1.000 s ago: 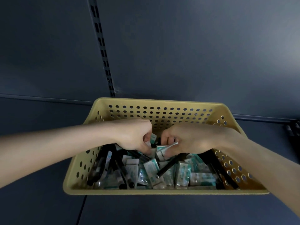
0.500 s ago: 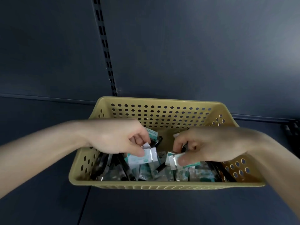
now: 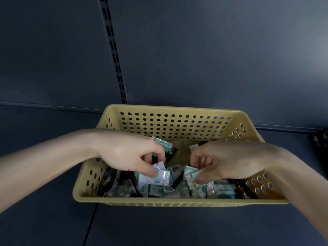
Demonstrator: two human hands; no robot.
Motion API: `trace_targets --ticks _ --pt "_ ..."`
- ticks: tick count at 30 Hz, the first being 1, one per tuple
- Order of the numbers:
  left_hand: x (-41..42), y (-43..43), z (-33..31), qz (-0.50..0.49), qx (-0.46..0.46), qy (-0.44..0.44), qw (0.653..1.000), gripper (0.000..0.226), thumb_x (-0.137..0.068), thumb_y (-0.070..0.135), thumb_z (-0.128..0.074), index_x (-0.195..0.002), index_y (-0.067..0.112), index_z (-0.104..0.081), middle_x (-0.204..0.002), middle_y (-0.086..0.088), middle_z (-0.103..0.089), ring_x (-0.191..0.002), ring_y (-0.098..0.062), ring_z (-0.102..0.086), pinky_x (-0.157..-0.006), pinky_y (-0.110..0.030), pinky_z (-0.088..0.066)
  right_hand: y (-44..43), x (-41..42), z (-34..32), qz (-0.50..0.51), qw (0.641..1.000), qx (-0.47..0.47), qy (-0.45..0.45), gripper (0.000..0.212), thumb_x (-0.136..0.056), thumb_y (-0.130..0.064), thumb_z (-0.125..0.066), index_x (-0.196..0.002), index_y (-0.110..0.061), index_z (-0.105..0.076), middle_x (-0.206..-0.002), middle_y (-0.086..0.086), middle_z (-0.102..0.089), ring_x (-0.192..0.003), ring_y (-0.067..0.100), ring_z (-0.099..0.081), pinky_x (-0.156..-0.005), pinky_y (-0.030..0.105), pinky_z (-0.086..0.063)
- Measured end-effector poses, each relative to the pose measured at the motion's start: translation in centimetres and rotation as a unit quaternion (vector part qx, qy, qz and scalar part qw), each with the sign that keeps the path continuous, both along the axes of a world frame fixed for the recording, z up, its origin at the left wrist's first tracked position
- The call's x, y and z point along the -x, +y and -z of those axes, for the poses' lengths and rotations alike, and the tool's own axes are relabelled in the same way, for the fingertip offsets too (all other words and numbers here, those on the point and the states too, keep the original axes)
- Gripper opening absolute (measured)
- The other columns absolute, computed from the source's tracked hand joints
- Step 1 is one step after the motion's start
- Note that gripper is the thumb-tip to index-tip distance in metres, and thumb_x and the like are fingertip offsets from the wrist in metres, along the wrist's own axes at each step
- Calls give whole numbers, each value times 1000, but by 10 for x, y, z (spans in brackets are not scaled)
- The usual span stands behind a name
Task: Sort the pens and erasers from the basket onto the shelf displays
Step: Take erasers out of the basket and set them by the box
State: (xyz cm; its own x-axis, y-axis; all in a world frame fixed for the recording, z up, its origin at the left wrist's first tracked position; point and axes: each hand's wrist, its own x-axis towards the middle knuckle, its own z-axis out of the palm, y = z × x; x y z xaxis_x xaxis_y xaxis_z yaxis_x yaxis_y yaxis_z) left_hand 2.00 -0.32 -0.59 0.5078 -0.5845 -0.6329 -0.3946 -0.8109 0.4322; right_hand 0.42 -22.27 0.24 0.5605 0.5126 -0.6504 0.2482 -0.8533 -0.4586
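The left hand (image 3: pixel 127 155) reaches into the tan perforated plastic basket (image 3: pixel 177 108), its thumb and fingers pinching a white-and-teal wrapped eraser packet (image 3: pixel 156 179) just above the pile. A black pen (image 3: pixel 178 180) lies slanted among loose packets. The right hand (image 3: pixel 229 162) curls round a second wrapped eraser (image 3: pixel 190 172), seemingly pinched, though blurred.

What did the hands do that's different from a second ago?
The left hand and right hand were bunched together over the middle a second ago and have drawn apart. Each now pinches its own wrapped packet, the left eraser and the right eraser. The basket stayed where it was.
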Motion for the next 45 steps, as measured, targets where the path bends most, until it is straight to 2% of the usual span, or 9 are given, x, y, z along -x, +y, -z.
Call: trace_targets --ticks 4,12,18,23,26,33,37,42,45 --pt "-2 6 3 -46 70 29 996 32 -89 42 -57 -120 33 -52 -94 10 -63 -89 -12 -60 -83 -36 -51 -3 -4 1 23 999 -13 -20 23 -88 -47 -55 -100 -28 -52 -94 -7 -62 -88 14 -60 -84 40 -50" --pt "-6 -6 17 -146 168 27 974 31 -87 30 -64 -117 24 -59 -101 5 -64 -74 1 -59 -74 -24 -50 -1 -12 6 66 996 -44 -46 26 -89 -48 -53 -106 -29 -49 -102 0 -59 -90 20 -57 -82 39 -46" --pt "-4 -5 16 -171 136 32 975 30 -83 32 -69 -110 20 -62 -100 6 -66 -84 -3 -63 -78 -18 -49 -3 -13 13 98 992 -76 -32 32 -83 -46 -63 -109 -30 -53 -103 -8 -63 -95 12 -60 -91 42 -48" --pt "-4 -6 16 -141 106 32 984 24 -82 35 -70 -103 26 -61 -101 -3 -65 -75 -12 -58 -73 -36 -50 -1 -11 13 86 992 -96 -13 23 -87 -37 -61 -107 -25 -57 -101 -2 -66 -92 16 -63 -90 44 -48" --pt "-2 -8 17 -153 133 29 979 23 -80 30 -73 -98 23 -61 -98 -3 -65 -72 -7 -56 -67 -27 -47 -3 -10 11 96 990 -104 -10 19 -89 -36 -60 -105 -27 -56 -103 1 -65 -92 20 -62 -90 44 -48" --pt "-1 -7 14 -173 133 38 975 22 -82 28 -72 -99 24 -58 -100 -1 -65 -78 -9 -58 -82 -35 -50 0 -8 10 107 990 -81 -45 21 -88 -31 -62 -107 -26 -57 -103 -10 -63 -96 9 -61 -93 37 -47" --pt "0 -11 12 -158 119 30 980 24 -84 31 -69 -104 24 -57 -102 4 -63 -73 -5 -54 -74 -27 -46 3 -6 10 109 990 -71 -57 20 -86 -26 -66 -104 -23 -59 -102 -8 -63 -94 11 -62 -92 37 -48" --pt "2 -11 11 -171 117 21 978 25 -83 31 -70 -103 23 -58 -104 -1 -66 -93 -23 -63 -90 -43 -49 8 -4 10 108 989 -51 -82 21 -83 -21 -69 -102 -23 -61 -98 -6 -63 -89 11 -61 -86 31 -49" --pt "1 -10 12 -174 122 23 977 24 -82 31 -71 -101 23 -58 -99 -2 -67 -84 -19 -63 -89 -44 -49 9 -5 10 100 991 -27 -90 19 -85 -24 -68 -102 -21 -60 -95 -9 -60 -81 5 -56 -75 23 -45"
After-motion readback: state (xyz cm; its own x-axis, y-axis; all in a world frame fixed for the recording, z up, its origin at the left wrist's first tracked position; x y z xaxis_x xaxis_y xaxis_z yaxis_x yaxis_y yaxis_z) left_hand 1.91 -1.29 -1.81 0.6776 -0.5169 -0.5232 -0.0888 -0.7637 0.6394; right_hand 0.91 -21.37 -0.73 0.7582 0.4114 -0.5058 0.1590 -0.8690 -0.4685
